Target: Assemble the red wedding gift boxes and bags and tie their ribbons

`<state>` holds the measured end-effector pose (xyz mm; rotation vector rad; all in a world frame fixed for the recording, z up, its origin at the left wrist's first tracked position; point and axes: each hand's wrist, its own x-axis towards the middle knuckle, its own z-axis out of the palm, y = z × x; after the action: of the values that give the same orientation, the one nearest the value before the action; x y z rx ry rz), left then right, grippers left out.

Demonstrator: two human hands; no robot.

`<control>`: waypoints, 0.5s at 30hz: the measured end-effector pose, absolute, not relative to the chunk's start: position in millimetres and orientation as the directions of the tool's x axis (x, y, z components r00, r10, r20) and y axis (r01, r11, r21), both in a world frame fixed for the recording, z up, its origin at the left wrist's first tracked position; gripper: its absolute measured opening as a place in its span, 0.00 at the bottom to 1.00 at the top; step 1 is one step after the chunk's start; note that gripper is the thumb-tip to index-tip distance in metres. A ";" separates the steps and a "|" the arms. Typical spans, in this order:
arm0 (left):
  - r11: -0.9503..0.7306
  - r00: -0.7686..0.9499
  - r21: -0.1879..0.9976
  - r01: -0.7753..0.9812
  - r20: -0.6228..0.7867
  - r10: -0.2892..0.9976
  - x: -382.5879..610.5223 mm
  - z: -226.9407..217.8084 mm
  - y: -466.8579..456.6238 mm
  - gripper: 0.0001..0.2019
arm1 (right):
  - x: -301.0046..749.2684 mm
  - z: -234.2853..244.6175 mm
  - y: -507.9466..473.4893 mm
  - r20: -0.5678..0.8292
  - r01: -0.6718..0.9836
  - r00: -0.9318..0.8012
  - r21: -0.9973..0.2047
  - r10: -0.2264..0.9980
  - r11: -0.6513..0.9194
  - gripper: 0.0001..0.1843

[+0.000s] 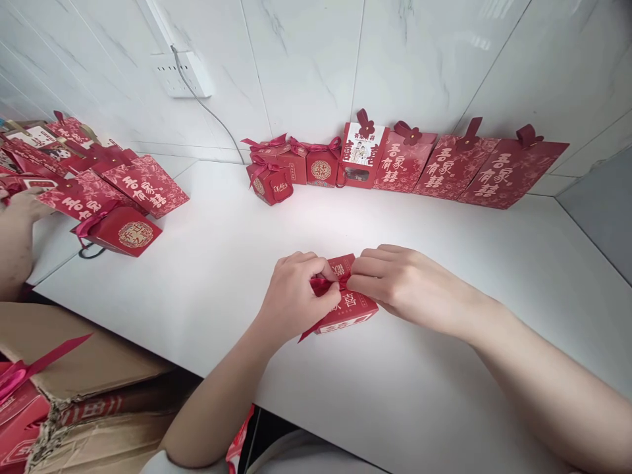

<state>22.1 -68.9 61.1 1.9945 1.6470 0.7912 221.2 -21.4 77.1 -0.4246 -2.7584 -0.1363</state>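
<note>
The left hand (299, 289) is nearly closed, thumb and index finger pinching a dark red ribbon (320, 286) above a red box (351, 304). The right hand (402, 286) meets it from the other side, fingers bent and close together, tips touching the ribbon; its thumb is hidden, so I cannot tell whether it grips. The box lies on the white surface (222, 263), nearer the front edge than the back edge, with pale lettering on top and 1 ribbon tail hanging towards the front edge

Along the back edge, 3 red bags (449, 168) with flower-trimmed straps stand in a row reaching towards the back right corner, beside 1 white-fronted bag (368, 146). Left of that, a gold-emblem box (322, 169) and a small ribboned box (271, 184) sit near the back edge, the small box further forward

At the left end, a ribbon-tied box (135, 230) leans in front of more red packaging (145, 184), where a co-worker's hand (27, 205) reaches in. Below the front edge's left part is an open cardboard carton (99, 355)
</note>
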 end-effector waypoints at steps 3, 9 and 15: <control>-0.195 0.115 0.661 0.725 0.163 0.980 22.2 58.6 -67.8 0.05 | 220.0 77.9 -22.3 0.367 0.280 -0.905 0.130 0.216 0.951 0.16; -0.200 0.091 0.638 0.744 0.200 0.976 22.6 56.4 -66.8 0.05 | 222.6 78.9 -22.7 0.322 0.267 -0.923 0.144 0.210 0.953 0.16; -0.229 0.126 0.573 0.787 0.214 0.969 22.7 57.6 -67.3 0.05 | 234.2 87.2 -27.9 0.198 0.374 -0.899 -0.111 0.390 0.921 0.12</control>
<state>22.7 -67.3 57.6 2.0895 1.7089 0.7969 234.2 -27.9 87.2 -0.5767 -2.8640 0.1029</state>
